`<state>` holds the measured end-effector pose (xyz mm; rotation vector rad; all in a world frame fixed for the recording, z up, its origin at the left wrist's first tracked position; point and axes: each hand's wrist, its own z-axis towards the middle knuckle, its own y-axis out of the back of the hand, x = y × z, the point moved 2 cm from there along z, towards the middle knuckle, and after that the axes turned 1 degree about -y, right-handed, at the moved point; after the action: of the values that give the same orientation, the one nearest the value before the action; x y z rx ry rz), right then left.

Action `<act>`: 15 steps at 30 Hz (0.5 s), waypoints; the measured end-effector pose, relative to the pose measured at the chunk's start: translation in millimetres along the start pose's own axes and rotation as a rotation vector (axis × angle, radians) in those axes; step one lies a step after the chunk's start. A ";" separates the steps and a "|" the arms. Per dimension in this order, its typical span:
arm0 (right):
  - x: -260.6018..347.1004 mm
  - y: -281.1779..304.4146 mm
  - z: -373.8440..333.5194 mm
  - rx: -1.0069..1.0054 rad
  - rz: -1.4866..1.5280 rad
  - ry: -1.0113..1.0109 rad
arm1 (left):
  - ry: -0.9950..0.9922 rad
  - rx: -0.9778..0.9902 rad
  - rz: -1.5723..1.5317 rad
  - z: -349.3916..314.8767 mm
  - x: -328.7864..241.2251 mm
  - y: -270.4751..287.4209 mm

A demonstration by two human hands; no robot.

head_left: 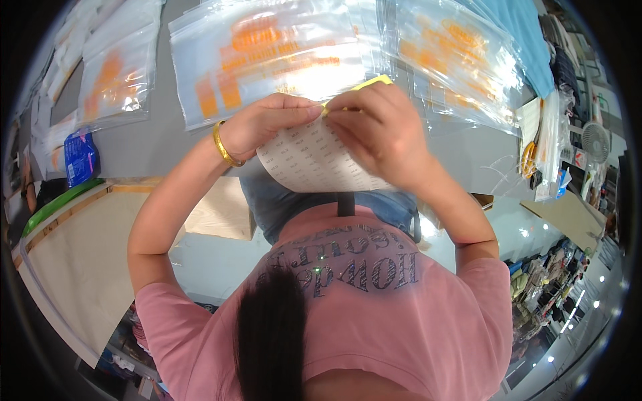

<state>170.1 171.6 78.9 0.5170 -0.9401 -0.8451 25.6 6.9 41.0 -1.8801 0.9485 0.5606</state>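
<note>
Between my hands, in front of my body, is a white sheet [311,160] printed with rows of small grey marks, like sticker backing paper. A bright yellow strip [372,82] shows along its far side. My left hand [271,120], with a gold bangle on the wrist, pinches the sheet's far edge between thumb and fingers. Close beside it, my right hand [388,137] is closed with its fingertips at the same edge, by a bit of yellow. What exactly the right fingertips hold is partly hidden by the fingers.
Clear plastic zip bags with orange print lie in piles at the far middle [267,60], far right [461,53] and far left [120,73] of the grey table [167,150]. A blue packet [81,157] lies at left. Orange-handled scissors [528,159] are at right.
</note>
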 end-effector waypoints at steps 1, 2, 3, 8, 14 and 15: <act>3.4 -0.3 0.9 0.029 -0.032 0.009 | 0.030 0.003 -0.013 1.3 2.5 1.5; 8.5 1.8 2.3 0.030 -0.039 0.044 | 0.047 0.007 -0.034 2.9 4.0 3.3; 9.6 7.7 5.1 -0.047 0.082 -0.007 | 0.064 0.012 -0.055 4.1 5.6 4.3; -30.6 43.5 18.2 -0.158 0.475 -0.701 | -0.311 -0.232 1.048 8.7 2.9 3.3; -94.2 -4.4 -2.4 0.057 0.503 -0.876 | -0.880 -0.328 1.737 26.2 20.6 -9.9; -98.5 -13.5 -8.3 0.080 0.531 -0.862 | -0.890 -0.335 1.743 27.4 23.8 -8.2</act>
<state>140.5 244.2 17.1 -0.0777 -1.8057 -0.5261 46.7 24.3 15.8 -0.3324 1.6559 2.3538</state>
